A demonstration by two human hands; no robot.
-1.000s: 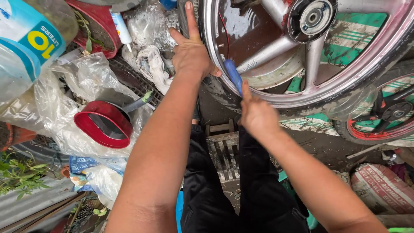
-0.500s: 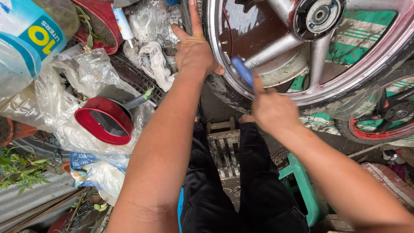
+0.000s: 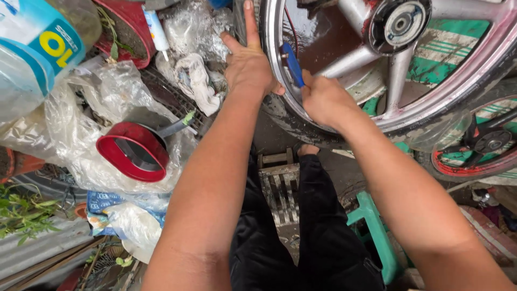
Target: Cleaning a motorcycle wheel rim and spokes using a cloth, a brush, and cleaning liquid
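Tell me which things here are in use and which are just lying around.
In use: left hand on wheel; right hand holding blue tool.
Lying about: red scoop, plastic sheeting, big water bottle, second wheel, green stool.

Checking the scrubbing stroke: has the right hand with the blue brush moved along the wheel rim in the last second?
Yes. The right hand with the blue brush slid left along the rim, closer to the left hand.

The wheel [image 3: 388,70] is cut off at the top edge — the brush [image 3: 292,63] handle is hidden inside the right hand [image 3: 325,99].
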